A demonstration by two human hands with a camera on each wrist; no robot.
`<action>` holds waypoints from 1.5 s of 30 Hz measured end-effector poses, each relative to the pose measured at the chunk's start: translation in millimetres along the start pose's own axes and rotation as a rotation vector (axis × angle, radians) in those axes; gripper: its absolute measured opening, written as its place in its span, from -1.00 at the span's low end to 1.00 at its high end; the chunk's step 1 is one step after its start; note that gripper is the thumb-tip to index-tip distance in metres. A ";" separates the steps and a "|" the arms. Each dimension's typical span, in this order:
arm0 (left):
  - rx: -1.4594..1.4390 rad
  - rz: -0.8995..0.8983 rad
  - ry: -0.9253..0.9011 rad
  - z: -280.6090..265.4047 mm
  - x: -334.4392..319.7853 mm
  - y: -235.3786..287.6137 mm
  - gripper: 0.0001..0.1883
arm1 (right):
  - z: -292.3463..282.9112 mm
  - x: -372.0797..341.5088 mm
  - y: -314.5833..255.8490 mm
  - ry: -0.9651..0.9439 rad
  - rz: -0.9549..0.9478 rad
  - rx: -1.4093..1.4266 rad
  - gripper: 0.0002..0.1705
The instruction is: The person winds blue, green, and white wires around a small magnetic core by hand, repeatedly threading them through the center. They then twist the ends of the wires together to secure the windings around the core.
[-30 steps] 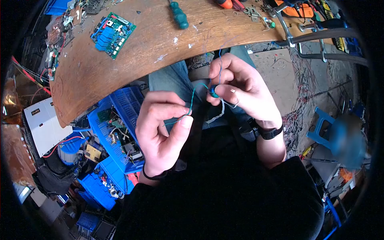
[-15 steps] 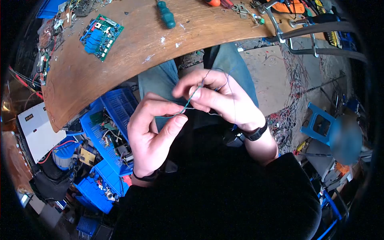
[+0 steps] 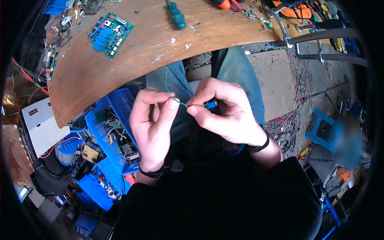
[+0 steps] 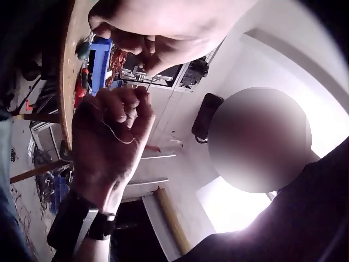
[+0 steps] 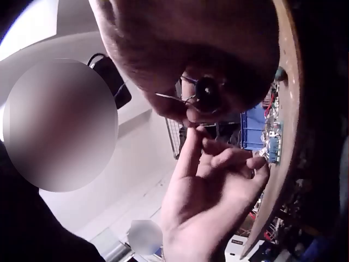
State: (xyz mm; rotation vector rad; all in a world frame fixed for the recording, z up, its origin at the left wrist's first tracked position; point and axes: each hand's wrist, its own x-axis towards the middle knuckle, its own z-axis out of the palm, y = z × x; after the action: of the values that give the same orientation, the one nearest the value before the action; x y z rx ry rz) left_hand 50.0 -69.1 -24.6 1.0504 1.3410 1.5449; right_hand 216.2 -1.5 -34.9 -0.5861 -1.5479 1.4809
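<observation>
My left hand (image 3: 151, 126) pinches a thin green wire (image 3: 167, 82) between thumb and forefinger in the head view. One end of the wire sticks up past those fingers toward the table. Right beside them, the thumb and forefinger of my right hand (image 3: 234, 114) pinch the same wire a short way along. A small ring-shaped coil (image 3: 211, 105) wound with blue wire sits within the right hand's curled fingers, partly hidden by them. From the right wrist, the coil (image 5: 207, 94) shows as a dark ring with pale wire ends sticking out beside it.
Above my lap runs the curved edge of a wooden table (image 3: 132, 68), bearing a green circuit board (image 3: 112, 36), a green-handled screwdriver (image 3: 177, 16) and metal clamps (image 3: 282, 26). Blue crates (image 3: 102, 132) of parts stand at left. Tangled wires (image 3: 298, 88) and a blue stool (image 3: 320, 128) are at right.
The right hand first held the coil apart from the left, then crossed close over the wire. Now both hands' fingertips meet at the wire, whose free end points upward.
</observation>
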 end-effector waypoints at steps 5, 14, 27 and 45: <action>0.744 0.383 0.042 8.1 3.2 -1.3 -0.82 | 2.2 -2.1 -0.8 0.060 -0.139 -0.244 -0.86; 0.906 0.621 -0.084 7.1 8.7 20.1 -0.89 | -14.3 4.1 -10.3 0.145 -0.013 -0.335 -0.80; -0.225 -0.300 -0.344 -9.7 3.4 15.7 -0.90 | -32.0 9.9 -17.9 -0.149 0.002 -0.316 -0.90; 0.850 0.610 -0.030 15.2 1.0 12.4 -0.87 | -14.4 7.6 -10.2 -0.006 -0.106 -0.405 -0.90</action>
State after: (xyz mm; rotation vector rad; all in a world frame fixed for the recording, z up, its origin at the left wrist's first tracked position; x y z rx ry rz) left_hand 63.3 -64.7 -10.9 2.1514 1.8143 1.3332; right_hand 226.9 10.7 -24.6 -0.7181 -1.8697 1.0946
